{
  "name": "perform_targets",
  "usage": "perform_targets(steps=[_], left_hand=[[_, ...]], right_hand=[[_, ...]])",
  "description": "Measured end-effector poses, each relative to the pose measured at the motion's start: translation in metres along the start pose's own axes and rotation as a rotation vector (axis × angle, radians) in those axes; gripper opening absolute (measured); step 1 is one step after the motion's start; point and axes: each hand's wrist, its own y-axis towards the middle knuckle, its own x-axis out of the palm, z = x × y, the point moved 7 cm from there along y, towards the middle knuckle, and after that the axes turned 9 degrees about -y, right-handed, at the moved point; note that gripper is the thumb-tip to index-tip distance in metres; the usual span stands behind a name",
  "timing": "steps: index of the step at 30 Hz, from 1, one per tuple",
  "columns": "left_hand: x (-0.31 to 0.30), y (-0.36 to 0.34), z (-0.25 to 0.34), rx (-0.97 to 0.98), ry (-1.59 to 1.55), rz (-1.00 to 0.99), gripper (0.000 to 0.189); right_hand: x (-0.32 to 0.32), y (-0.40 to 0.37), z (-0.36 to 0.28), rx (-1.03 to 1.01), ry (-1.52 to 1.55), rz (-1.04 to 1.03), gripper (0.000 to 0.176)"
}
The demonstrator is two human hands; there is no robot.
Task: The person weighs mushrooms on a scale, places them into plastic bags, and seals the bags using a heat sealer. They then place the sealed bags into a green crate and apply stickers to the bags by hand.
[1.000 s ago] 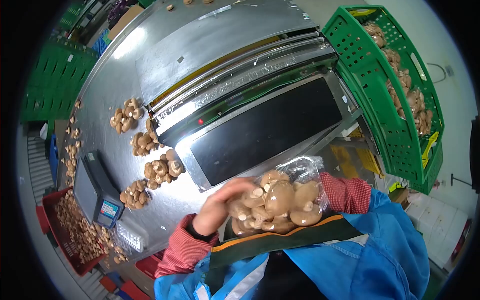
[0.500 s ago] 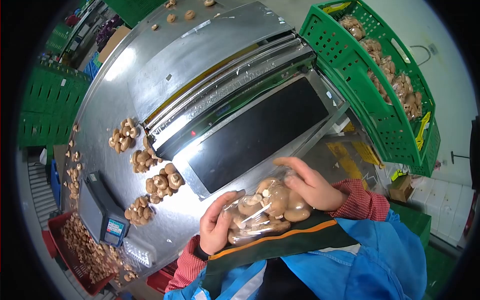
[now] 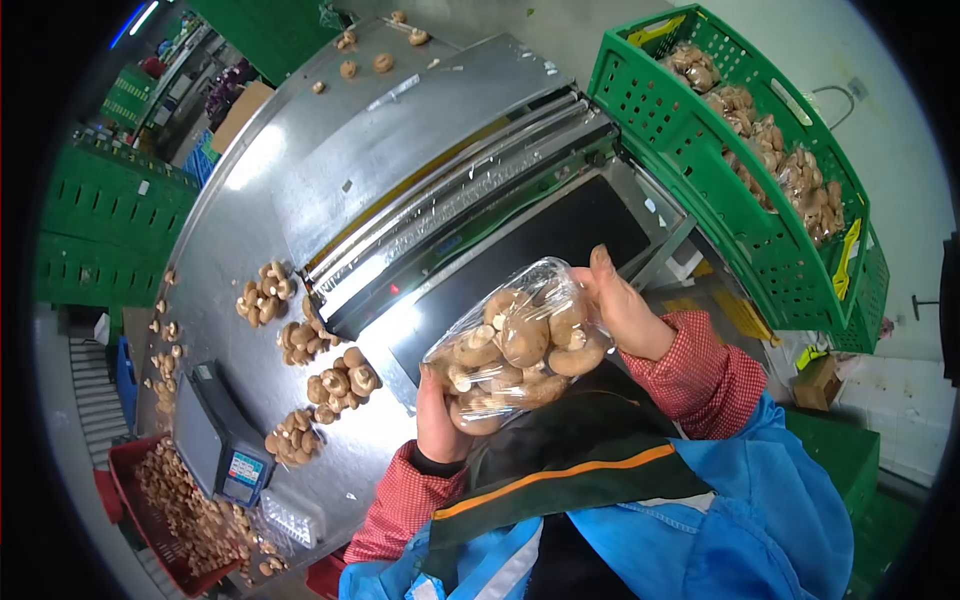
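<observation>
A pack of brown mushrooms in clear film (image 3: pixel 520 340) is held up between my two hands, over the near edge of the film-wrapping machine. My left hand (image 3: pixel 441 422) grips its lower left end, with the thumb up along the side. At the upper right end my right hand (image 3: pixel 628 312) is closed on the pack, thumb pointing up; its other fingers are mostly hidden behind the film. Beneath and beyond the pack lies the machine's black plate (image 3: pixel 590 235), partly covered by it. The metal rollers (image 3: pixel 440 185) run along the plate's far side.
Several mushroom piles (image 3: pixel 342 382) sit on the steel table (image 3: pixel 240 225) left of the machine. A digital scale (image 3: pixel 215 430) stands at the lower left, beside a red crate (image 3: pixel 125 460) of mushrooms. On the right, a green crate (image 3: pixel 720 150) holds several wrapped packs (image 3: pixel 765 140).
Both hands have lifted the mushroom pack up and away from my apron, tilting its top side toward me. The view has shifted slightly.
</observation>
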Motion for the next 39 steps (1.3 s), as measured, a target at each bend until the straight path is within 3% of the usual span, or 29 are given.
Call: perform_targets(steps=[1,3,7,9,13,15,17,18,21,23,25,31,32,35,36,39], left_hand=[[0.004,0.005,0.001,0.047,0.045,0.002,0.061],[0.019,0.014,0.001,0.121,0.061,0.009,0.060],[0.065,0.038,-0.021,0.169,-0.018,-0.029,0.057],[0.107,0.054,-0.045,0.152,0.051,-0.132,0.057],[0.187,0.075,-0.103,0.065,0.291,-0.366,0.054],[0.212,0.084,-0.132,0.096,0.580,-0.582,0.055],[0.240,0.089,-0.163,-0.154,0.422,-0.784,0.057],[0.260,0.087,-0.170,-0.217,0.369,-0.797,0.052],[0.253,0.107,-0.188,-0.308,0.513,-0.713,0.042],[0.239,0.119,-0.190,-0.251,0.522,-0.571,0.032],[0.220,0.127,-0.192,-0.260,0.500,-0.486,0.029],[0.193,0.138,-0.194,-0.245,0.479,-0.368,0.024],[0.192,0.138,-0.194,-0.252,0.463,-0.356,0.024],[0.191,0.133,-0.193,-0.258,0.437,-0.320,0.025],[0.190,0.131,-0.191,-0.248,0.447,-0.312,0.024],[0.185,0.127,-0.183,-0.200,0.461,-0.304,0.023]], right_hand=[[-0.019,0.007,0.017,0.081,0.082,0.027,0.080],[-0.032,-0.011,-0.028,0.072,0.109,-0.031,0.085],[-0.054,-0.023,-0.016,0.005,0.315,-0.039,0.062],[-0.051,-0.030,-0.057,-0.278,0.334,-0.037,0.052],[-0.145,-0.064,-0.095,-0.407,0.419,0.400,0.053],[-0.194,-0.087,-0.112,-0.409,0.352,0.573,0.049],[-0.243,-0.125,-0.138,-0.484,0.217,0.736,0.043],[-0.271,-0.153,-0.162,-0.515,-0.105,0.869,0.041],[-0.363,-0.200,-0.181,-0.493,-0.093,1.016,0.043],[-0.434,-0.231,-0.165,-0.224,-0.206,1.144,0.045],[-0.467,-0.246,-0.153,-0.147,-0.350,1.225,0.047],[-0.485,-0.225,-0.098,0.219,-1.156,1.236,0.048],[-0.469,-0.220,-0.103,0.376,-1.231,1.250,0.041],[-0.419,-0.205,-0.131,0.667,-1.706,0.980,0.027],[-0.433,-0.205,-0.113,0.726,-1.713,1.035,0.015],[-0.430,-0.191,-0.089,0.754,-1.907,0.815,0.013]])
